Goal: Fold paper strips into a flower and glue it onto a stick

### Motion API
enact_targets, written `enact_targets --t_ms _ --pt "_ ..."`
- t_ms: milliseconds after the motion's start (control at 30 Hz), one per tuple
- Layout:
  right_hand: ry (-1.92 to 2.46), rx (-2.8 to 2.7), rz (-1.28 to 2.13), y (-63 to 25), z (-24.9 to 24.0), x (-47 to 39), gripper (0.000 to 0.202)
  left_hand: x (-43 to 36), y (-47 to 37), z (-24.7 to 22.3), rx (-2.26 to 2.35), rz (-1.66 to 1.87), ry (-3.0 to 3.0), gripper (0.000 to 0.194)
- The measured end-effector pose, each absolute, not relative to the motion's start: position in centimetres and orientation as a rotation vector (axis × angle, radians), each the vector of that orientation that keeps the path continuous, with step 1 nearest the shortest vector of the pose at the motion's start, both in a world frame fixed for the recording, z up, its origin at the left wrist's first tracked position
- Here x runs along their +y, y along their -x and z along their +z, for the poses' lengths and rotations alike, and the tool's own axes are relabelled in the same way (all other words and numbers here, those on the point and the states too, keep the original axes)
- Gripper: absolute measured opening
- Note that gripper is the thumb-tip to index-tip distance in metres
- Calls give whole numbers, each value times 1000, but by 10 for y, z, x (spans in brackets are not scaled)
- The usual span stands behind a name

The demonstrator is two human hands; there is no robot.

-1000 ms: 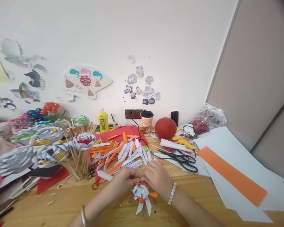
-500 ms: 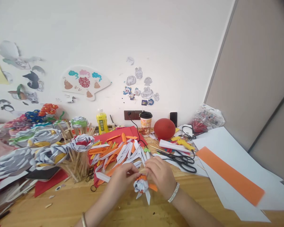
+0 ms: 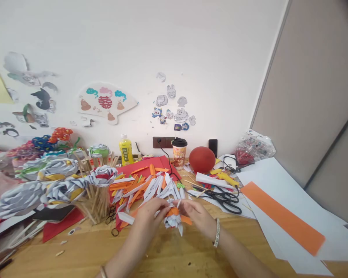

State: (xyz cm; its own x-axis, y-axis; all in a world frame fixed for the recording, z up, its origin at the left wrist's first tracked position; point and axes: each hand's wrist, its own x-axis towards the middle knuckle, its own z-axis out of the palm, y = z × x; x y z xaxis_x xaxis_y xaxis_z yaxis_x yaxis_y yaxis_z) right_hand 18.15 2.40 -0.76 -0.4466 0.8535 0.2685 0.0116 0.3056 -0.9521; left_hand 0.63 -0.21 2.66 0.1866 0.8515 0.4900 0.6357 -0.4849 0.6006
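Over the near middle of the surface point(image 3: 162, 260), my left hand point(image 3: 151, 214) pinches a white-and-orange paper flower point(image 3: 173, 221) between its fingers. My right hand point(image 3: 199, 217) has its fingers narrowed at the flower's right side; I can't tell whether they grip. Just beyond, a heap of folded strips point(image 3: 155, 184) crowds the way. Scissors point(image 3: 220, 198) lie farther right, then an orange sheet point(image 3: 282, 218); larger paper blooms point(image 3: 64, 188) hem in the left.

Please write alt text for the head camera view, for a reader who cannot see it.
A person's left hand holds a folded white and orange paper piece over a wooden table, with the right hand at its other side. Behind lie folded paper strips, with black scissors to the right and paper flowers to the left.
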Motion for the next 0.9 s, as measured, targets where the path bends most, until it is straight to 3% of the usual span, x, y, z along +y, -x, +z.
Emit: enact_targets --t_ms 133,400,900 --pt "786 -1673 1321 -175 -5 18 46 -1 -7 24 1325 1175 -2305 20" --pt "903 -1770 1094 -177 0 17 42 -3 -6 18 1301 1071 -2508 25" --pt "965 -1793 1018 -177 1 18 42 0 -7 13 1222 1247 -2622 22"
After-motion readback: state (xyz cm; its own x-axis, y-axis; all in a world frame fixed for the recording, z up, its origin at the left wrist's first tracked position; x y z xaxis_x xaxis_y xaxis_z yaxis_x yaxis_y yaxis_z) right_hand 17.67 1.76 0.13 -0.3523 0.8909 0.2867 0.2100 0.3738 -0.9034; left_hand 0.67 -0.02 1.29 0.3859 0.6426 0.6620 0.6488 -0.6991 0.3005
